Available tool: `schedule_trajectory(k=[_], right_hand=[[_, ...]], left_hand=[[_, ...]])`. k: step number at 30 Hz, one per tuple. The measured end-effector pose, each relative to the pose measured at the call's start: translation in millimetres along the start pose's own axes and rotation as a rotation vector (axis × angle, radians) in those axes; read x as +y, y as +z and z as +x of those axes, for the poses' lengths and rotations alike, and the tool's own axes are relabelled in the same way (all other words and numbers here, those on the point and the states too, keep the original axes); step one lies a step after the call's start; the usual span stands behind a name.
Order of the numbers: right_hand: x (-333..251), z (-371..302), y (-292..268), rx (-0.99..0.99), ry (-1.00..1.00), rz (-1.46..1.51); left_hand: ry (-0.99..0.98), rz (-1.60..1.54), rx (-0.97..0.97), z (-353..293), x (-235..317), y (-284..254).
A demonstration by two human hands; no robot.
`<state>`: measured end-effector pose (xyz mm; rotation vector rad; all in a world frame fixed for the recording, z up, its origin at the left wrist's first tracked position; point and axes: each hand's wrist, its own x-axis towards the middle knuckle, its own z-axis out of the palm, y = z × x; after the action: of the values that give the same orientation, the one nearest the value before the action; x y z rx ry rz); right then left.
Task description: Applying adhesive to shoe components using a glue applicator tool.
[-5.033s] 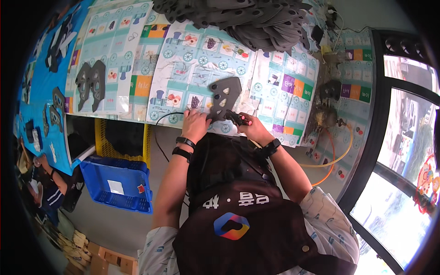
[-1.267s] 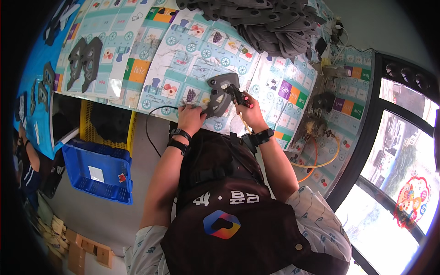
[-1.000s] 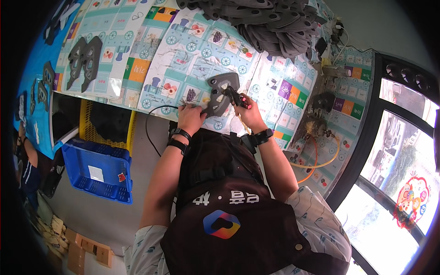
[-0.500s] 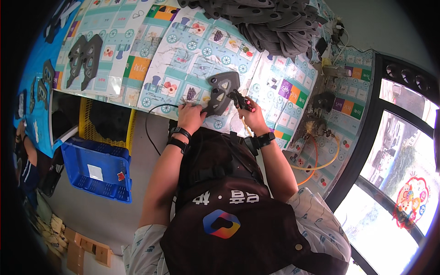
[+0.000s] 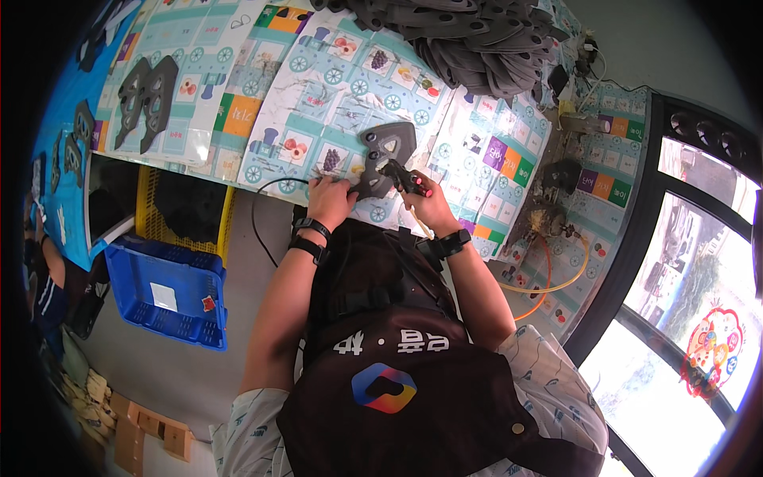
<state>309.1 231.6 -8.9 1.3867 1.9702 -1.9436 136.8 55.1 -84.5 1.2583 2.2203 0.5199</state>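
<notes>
A flat dark grey plate (image 5: 389,140) with cut-out holes lies on the patterned covering near the table's front edge. My left hand (image 5: 332,199) rests at its lower left corner, fingers curled and pinching that edge; the fingertips are partly hidden. In my right hand (image 5: 431,207) is a small black spray gun (image 5: 412,183) with pinkish-red knobs and a pale hose trailing from below the grip. Its nozzle points left, over the right lower part of the plate.
Many similar grey plates are heaped in a pile (image 5: 485,48) at the back. Two more grey pieces (image 5: 147,103) lie at the left. A blue crate (image 5: 167,290) and yellow basket (image 5: 226,219) stand below the table. Hoses (image 5: 548,274) run at the right; another person's arm (image 5: 53,262) shows far left.
My right hand has shifted slightly down and left, bringing the spray gun's nozzle further over the plate. My left hand and the plate stay nearly where they were.
</notes>
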Motion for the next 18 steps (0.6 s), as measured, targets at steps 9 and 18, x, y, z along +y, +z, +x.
schedule_trajectory(k=[9,18], right_hand=[[-0.8,-2.7,3.3,-0.041,0.035,-0.112],[9.1,-8.6,-3.6,-0.047,0.047,-0.052]], left_hand=[[0.006,-0.014,0.005,-0.8,0.0,-0.8],[0.001,-0.016,0.013,-2.0,0.0,1.8]])
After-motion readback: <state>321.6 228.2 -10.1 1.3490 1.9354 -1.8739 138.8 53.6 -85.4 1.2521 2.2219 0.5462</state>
